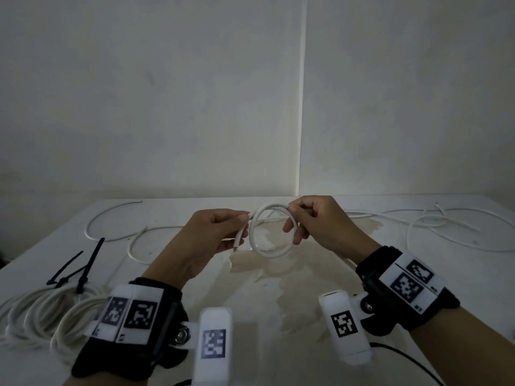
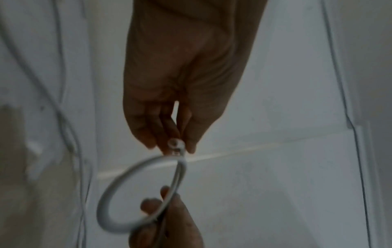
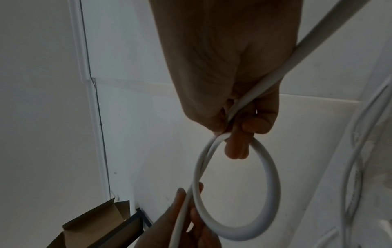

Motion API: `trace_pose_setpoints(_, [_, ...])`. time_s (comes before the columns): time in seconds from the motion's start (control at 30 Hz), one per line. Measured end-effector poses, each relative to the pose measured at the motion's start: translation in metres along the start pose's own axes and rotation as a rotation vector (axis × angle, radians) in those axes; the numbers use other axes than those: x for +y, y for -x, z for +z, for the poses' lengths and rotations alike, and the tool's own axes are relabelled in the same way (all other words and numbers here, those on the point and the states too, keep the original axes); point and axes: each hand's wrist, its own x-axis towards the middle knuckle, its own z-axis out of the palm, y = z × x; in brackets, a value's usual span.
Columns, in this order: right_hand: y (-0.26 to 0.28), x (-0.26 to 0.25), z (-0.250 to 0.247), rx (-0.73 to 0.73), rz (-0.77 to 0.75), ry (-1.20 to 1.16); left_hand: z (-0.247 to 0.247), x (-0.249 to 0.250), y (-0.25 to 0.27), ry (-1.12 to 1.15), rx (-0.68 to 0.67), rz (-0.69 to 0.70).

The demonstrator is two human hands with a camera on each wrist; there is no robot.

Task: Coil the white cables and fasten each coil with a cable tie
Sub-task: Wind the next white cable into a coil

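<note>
Above the middle of the counter (image 1: 278,316), both hands are holding one white cable (image 1: 271,253) bent into a single round loop, lifted clear of the surface. The left hand (image 1: 206,238) is pinching the loop's left side where the cable crosses itself, thumb and fingers (image 2: 146,134) pressed together on it, with the short cut end (image 2: 175,144) sticking out just past the fingertips. The right hand (image 1: 315,221) is gripping the loop's upper right, its fingers (image 3: 235,147) curling round the cable, and the rest of the same cable is running out past the palm toward the wrist. In the left wrist view the loop is hanging between the two hands, blurred.

At the near left corner of the counter a coiled bundle of white cable (image 1: 41,316) is lying flat, and black cable ties (image 1: 80,266) are lying on its far edge, their tails pointing toward the back. Loose white cables (image 1: 434,227) are sprawling along the far edge, some to the left and more in tangled curves at the far right. A brownish stain (image 1: 292,274) is spreading over the counter beneath the hands. Below the counter's edge, the right wrist view is showing an open cardboard box (image 3: 95,223).
</note>
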Motion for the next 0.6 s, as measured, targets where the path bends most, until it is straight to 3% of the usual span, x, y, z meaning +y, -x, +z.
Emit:
trace_pose_setpoints(0.3, [0.003, -0.003, -0.002, 0.048, -0.02, -0.021, 0.023, -0.005, 0.002, 0.276, -0.101, -0.071])
trace_pose_setpoints(0.4, [0.006, -0.006, -0.002, 0.037, -0.019, -0.018, 0.027, -0.002, 0.004, 0.221, -0.153, -0.034])
trace_pose_setpoints(0.47, [0.01, -0.009, -0.003, 0.025, 0.003, -0.029, 0.028, -0.001, 0.004, 0.088, -0.1, 0.031])
trace_pose_setpoints(0.6, [0.016, -0.021, -0.011, -0.055, 0.055, -0.076, 0.024, -0.01, -0.001, -0.192, 0.153, 0.209])
